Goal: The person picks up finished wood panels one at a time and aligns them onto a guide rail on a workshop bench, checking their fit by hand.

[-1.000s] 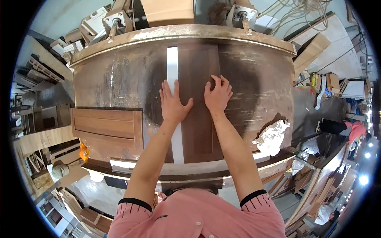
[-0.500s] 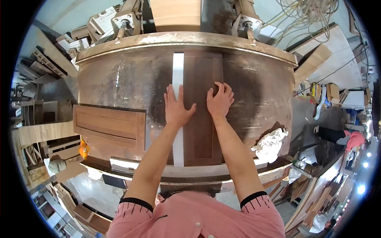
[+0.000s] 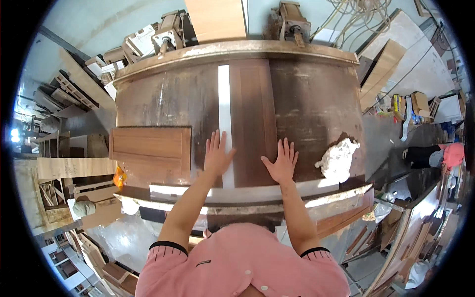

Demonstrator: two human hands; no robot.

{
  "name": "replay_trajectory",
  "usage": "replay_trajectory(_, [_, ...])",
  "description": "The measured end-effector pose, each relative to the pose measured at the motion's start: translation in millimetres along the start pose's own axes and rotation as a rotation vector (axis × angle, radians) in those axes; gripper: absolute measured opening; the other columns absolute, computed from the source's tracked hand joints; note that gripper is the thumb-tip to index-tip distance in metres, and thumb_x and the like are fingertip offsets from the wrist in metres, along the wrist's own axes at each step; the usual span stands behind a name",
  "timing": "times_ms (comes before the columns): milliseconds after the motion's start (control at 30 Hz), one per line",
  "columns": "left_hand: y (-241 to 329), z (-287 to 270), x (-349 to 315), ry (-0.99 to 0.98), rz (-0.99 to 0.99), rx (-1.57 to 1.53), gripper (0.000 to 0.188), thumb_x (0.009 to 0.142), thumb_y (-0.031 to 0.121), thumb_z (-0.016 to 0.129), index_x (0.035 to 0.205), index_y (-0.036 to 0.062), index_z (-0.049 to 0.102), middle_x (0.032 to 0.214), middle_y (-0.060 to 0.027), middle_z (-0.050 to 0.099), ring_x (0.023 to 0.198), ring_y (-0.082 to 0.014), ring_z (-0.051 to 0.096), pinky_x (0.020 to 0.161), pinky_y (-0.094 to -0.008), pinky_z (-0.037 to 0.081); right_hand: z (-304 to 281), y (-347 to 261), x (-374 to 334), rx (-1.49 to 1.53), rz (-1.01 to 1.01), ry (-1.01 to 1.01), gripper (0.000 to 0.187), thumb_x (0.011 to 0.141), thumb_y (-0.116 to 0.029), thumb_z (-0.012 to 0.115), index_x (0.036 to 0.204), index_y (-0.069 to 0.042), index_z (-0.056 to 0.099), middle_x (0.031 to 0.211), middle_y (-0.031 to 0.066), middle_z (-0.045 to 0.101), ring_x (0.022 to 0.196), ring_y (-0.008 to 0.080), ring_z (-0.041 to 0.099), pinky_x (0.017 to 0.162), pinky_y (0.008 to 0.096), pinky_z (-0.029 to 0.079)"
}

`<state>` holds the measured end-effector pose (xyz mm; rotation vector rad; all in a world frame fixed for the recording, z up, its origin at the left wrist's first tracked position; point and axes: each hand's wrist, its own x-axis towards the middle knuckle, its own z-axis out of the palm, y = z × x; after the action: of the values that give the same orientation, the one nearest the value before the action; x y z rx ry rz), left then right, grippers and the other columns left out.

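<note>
A brown wooden panel [image 3: 251, 109] lies lengthwise on the worn workbench [image 3: 316, 114], its far end near the raised rail. Along its left side runs a narrow white strip [image 3: 224, 99]. My left hand [image 3: 217, 156] rests flat with fingers stretched over the near part of the strip, its thumb reaching toward the panel. My right hand [image 3: 281, 162] lies spread at the panel's right edge, thumb on the panel and fingers on the bench beside it. Neither hand grasps anything. A shorter brown panel with a framed edge [image 3: 151, 153] lies crosswise to the left.
Crumpled white plastic [image 3: 339, 159] sits at the bench's right side. A raised rail [image 3: 237, 47] borders the far edge, with two metal clamp cylinders [image 3: 293, 27] behind it. An orange object [image 3: 119, 177] is at the near left corner. A person in pink [image 3: 451, 154] is at far right.
Both hands have slid nearer to me along the panel and strip. My right hand's bent fingers have straightened and spread. The whole view has shifted a little.
</note>
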<state>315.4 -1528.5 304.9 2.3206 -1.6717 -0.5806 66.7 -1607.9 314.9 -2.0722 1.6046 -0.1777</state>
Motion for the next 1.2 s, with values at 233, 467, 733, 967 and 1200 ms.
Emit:
replay_trajectory(233, [5.2,9.4,-97.3,-0.041,0.063,-0.056,0.074,0.099,0.037,0.062,0.16,0.0081,0.031,0.165,-0.0217,0.028,0.154,-0.0369,0.025,0.125,-0.0527,0.02,3.6,-2.1,-24.8,0.086,0.152,0.03,0.074,0.085,-0.041,0.079,0.141,-0.004,0.048,0.164,0.0186,0.027,0.156,0.0378,0.013,0.125,0.0604,0.01])
replay_trajectory(467, [-10.3,1.9,-111.7,-0.056,0.003,-0.247,0.063,0.1,0.039,0.06,0.153,0.0086,0.045,0.159,-0.0219,0.04,0.15,-0.0356,0.035,0.124,-0.0469,0.026,-49.7,-24.1,-24.9,0.47,0.237,-0.064,0.075,0.082,-0.034,0.08,0.142,-0.002,0.048,0.135,0.0193,0.063,0.131,0.0368,0.056,0.11,0.0435,0.045])
replay_trajectory(733, [80.7,-99.0,-15.9,-0.141,-0.306,-1.226,0.082,0.098,0.058,0.06,0.154,0.001,0.042,0.147,-0.0209,0.056,0.141,-0.0313,0.049,0.11,-0.0423,0.043,-53.1,-68.7,-71.1,0.904,-0.373,-0.376,0.044,0.101,-0.027,0.066,0.14,-0.006,0.061,0.142,0.0121,0.062,0.133,0.0238,0.056,0.113,0.0369,0.042])
replay_trajectory(967, [30.0,-90.3,20.2,0.162,-0.086,-1.07,0.037,0.1,0.02,0.064,0.133,0.0036,0.061,0.121,-0.0123,0.072,0.113,-0.026,0.067,0.098,-0.0409,0.052,-18.6,-55.3,-131.5,0.954,-0.162,-0.246,0.041,0.102,-0.016,0.066,0.14,-0.002,0.059,0.135,0.012,0.066,0.123,0.018,0.061,0.107,0.0339,0.047])
replay_trajectory(1200, [33.2,-142.0,-68.2,-0.177,0.183,-1.508,0.044,0.107,0.019,0.056,0.147,0.0042,0.049,0.139,-0.0065,0.061,0.125,-0.0184,0.057,0.106,-0.0376,0.047,-52.8,-33.4,-180.3,1.305,-0.114,0.081,0.063,0.102,-0.02,0.065,0.156,-0.004,0.037,0.139,0.0139,0.06,0.126,0.0211,0.058,0.106,0.035,0.047])
